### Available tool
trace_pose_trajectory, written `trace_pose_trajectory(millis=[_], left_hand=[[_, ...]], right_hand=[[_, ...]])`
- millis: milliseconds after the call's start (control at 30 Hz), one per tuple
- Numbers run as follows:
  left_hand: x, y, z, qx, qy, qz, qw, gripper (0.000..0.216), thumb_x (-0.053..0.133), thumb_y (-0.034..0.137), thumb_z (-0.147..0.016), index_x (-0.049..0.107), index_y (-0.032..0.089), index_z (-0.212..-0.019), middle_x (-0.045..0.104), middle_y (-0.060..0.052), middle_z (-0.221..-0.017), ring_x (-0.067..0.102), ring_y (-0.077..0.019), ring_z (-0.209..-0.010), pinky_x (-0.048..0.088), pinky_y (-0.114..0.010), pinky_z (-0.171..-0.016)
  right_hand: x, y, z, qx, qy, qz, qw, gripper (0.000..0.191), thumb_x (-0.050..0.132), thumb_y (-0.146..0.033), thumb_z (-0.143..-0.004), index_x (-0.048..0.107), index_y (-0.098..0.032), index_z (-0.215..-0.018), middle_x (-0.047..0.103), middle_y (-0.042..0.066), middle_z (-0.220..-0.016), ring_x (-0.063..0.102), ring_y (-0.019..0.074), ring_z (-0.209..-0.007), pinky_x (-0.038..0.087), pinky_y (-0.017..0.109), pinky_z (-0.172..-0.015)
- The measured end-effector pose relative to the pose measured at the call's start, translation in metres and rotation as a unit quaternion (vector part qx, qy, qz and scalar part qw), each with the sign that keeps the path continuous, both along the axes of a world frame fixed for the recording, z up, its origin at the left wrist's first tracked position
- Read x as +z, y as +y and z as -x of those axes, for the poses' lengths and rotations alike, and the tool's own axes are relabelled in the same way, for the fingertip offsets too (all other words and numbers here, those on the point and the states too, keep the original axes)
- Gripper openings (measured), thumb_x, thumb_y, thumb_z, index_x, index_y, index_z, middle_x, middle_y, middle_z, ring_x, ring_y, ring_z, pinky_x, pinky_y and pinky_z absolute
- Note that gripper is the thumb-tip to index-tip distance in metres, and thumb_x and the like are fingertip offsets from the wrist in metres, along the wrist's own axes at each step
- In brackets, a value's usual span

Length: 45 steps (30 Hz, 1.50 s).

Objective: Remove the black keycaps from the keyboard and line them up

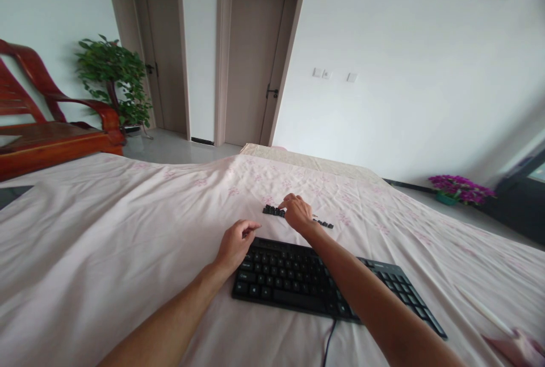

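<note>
A black keyboard (293, 276) lies at a slant on the pale sheet, its cable running toward me. Just beyond it is a row of loose black keycaps (272, 210), partly covered by my right hand (298, 212). The fingers of that hand are bent and closed down on a keycap near the left part of the row. My right forearm crosses over the keyboard and hides some of its keys. By the keyboard's upper left corner, my left hand (237, 242) is curled with thumb and forefinger together; anything between them is too small to make out.
The pink-flowered sheet (170, 213) has folds and creases. To the left stand a red wooden chair (59, 105) and a leafy plant (113, 74). Two doors (255, 60) are in the far wall. A pot of purple flowers (460, 187) and a pale stick (485, 311) are on the right.
</note>
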<state>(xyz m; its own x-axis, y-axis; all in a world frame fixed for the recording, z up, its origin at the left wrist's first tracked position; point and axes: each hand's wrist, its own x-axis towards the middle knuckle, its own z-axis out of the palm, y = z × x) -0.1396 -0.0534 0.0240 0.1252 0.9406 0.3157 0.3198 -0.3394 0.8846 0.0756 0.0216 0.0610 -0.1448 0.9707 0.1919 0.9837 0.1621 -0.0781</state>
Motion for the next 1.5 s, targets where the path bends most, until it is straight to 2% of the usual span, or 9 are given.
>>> trace_pose_trajectory(millis=[367,500,667,933,1367,1500], left_hand=[[-0.001,0.001,0.000,0.001,0.006,-0.001,1.000,0.025,0.050,0.015,-0.078,0.069,0.019,-0.093,0.069,-0.004,-0.099,0.064,-0.0148,-0.090,0.049,-0.026,-0.085],[0.001,-0.001,0.000,0.001,0.002,-0.004,1.000,0.025,0.049,0.016,-0.078,0.069,0.019,-0.093,0.069,-0.004,-0.099,0.064,-0.0150,-0.090,0.049,-0.026,-0.085],[0.006,-0.003,0.000,0.002,0.003,-0.002,1.000,0.024,0.051,0.016,-0.077,0.069,0.019,-0.092,0.070,-0.005,-0.098,0.064,-0.0161,-0.090,0.049,-0.027,-0.085],[0.001,-0.001,0.000,0.001,0.003,-0.010,1.000,0.024,0.050,0.016,-0.077,0.069,0.019,-0.091,0.070,-0.004,-0.098,0.064,-0.0157,-0.090,0.049,-0.027,-0.085],[-0.001,-0.001,0.000,0.000,0.003,-0.014,1.000,0.024,0.050,0.017,-0.078,0.069,0.020,-0.092,0.070,-0.004,-0.098,0.064,-0.0155,-0.089,0.049,-0.027,-0.085],[0.001,-0.002,0.001,0.001,0.003,-0.012,1.000,0.023,0.050,0.017,-0.078,0.070,0.020,-0.091,0.070,-0.004,-0.097,0.064,-0.0157,-0.089,0.050,-0.027,-0.085]], right_hand=[[-0.004,0.006,-0.004,-0.025,0.025,0.006,0.999,0.045,0.048,-0.003,-0.071,0.071,-0.030,-0.099,0.059,0.001,-0.114,0.050,0.0183,-0.104,0.039,0.026,-0.078],[-0.006,0.003,-0.009,-0.041,0.042,0.003,0.998,0.048,0.046,-0.001,-0.072,0.069,-0.030,-0.103,0.058,-0.001,-0.118,0.049,0.0177,-0.108,0.040,0.026,-0.081],[-0.006,-0.004,-0.013,-0.048,0.058,-0.003,0.997,0.049,0.045,0.000,-0.071,0.070,-0.030,-0.099,0.059,-0.002,-0.117,0.050,0.0175,-0.108,0.039,0.027,-0.084],[-0.006,-0.006,-0.012,-0.024,0.038,-0.001,0.999,0.049,0.046,-0.001,-0.072,0.071,-0.033,-0.100,0.060,-0.002,-0.114,0.050,0.0175,-0.105,0.040,0.027,-0.079],[-0.006,0.001,-0.012,-0.039,0.048,-0.005,0.998,0.042,0.048,-0.004,-0.072,0.071,-0.028,-0.097,0.061,0.000,-0.114,0.051,0.0185,-0.106,0.041,0.027,-0.080],[-0.002,-0.003,-0.012,-0.047,0.062,-0.015,0.997,0.039,0.044,-0.008,-0.080,0.068,-0.027,-0.105,0.059,0.001,-0.117,0.052,0.0184,-0.108,0.040,0.027,-0.082]])
